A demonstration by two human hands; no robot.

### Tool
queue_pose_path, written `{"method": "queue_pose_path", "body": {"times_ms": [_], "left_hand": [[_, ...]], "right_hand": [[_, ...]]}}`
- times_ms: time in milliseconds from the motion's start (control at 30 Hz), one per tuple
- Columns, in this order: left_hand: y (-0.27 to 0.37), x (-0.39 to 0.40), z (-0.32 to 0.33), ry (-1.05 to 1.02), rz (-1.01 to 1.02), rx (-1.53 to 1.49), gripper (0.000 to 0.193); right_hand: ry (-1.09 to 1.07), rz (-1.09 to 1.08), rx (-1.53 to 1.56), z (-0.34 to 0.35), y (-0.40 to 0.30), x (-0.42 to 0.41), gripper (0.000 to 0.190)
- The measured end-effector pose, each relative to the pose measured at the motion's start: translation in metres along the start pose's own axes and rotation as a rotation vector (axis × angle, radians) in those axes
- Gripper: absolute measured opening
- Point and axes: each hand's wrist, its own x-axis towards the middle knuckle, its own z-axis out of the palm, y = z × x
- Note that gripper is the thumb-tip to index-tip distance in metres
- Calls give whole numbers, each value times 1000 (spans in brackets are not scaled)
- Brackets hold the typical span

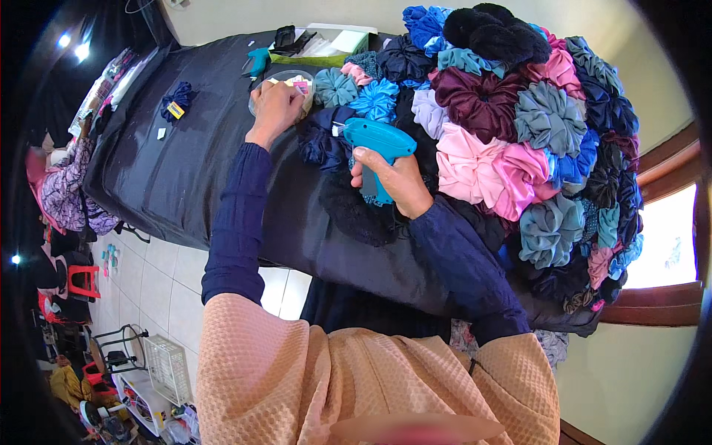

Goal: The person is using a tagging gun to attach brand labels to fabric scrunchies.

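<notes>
A teal tagging gun (379,139) is gripped in my right hand (403,183), its nozzle pointing left. My left hand (275,108) reaches over a round clear plastic tub (307,107) that holds small paper tags (301,87). Its fingertips are hidden, so whether they pinch a tag cannot be seen. Just below the gun's nozzle lies a navy fabric scrunchie (321,146). A light-blue scrunchie (376,100) and a grey-teal one (335,86) sit beyond it. Farther left, a dark navy scrunchie (177,97) bears a yellow tag (176,110).
Scrunchies in many colours form a large heap (489,105) on the right of the black-covered table (183,183). Behind the tub stand a green box (317,58) with packets and a second teal tool (257,62). Another person (69,189) sits at the far left end.
</notes>
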Motion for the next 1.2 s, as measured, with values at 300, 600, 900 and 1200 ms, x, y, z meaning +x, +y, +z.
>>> {"method": "queue_pose_path", "body": {"times_ms": [300, 600, 900, 1200], "left_hand": [[29, -30, -39, 265, -272, -803, 19], [70, -70, -15, -8, -398, -1610, 15], [85, -80, -1, 25, -343, -1348, 16], [84, -79, -1, 12, -385, -1285, 21]], "right_hand": [[7, -16, 18, -4, 1, 0, 20], [41, -12, 56, 0, 1, 0, 23], [60, 13, 61, 1, -2, -1, 26], [54, -1, 68, 0, 1, -1, 25]]}}
